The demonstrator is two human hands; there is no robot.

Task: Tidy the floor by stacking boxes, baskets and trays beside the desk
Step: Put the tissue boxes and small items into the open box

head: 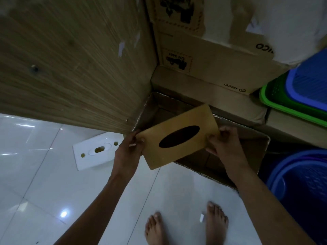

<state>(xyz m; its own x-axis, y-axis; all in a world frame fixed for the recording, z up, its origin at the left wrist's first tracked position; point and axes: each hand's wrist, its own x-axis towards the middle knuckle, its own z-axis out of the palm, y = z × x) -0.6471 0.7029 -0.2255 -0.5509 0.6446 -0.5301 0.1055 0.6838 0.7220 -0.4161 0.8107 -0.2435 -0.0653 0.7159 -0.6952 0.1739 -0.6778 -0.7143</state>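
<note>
Both hands are gripping a tan tissue box [178, 137] by its short ends — left hand [128, 152], right hand [223, 144] — holding it tilted over an open cardboard box [247, 149] lying beside the wooden desk panel [70, 68]. A white tray [95, 151] is lying on the floor left; stacked cartons [212, 64] and blue and green baskets [292, 96] are crowding behind and right.

Left hand [128, 150]: arm extended forward, fingers [137, 138] curled, gripping. Right hand [223, 144]: arm extended forward, fingers curled, thumb on top, gripping. Bare feet [185, 227]: side by side, toes forward.
</note>
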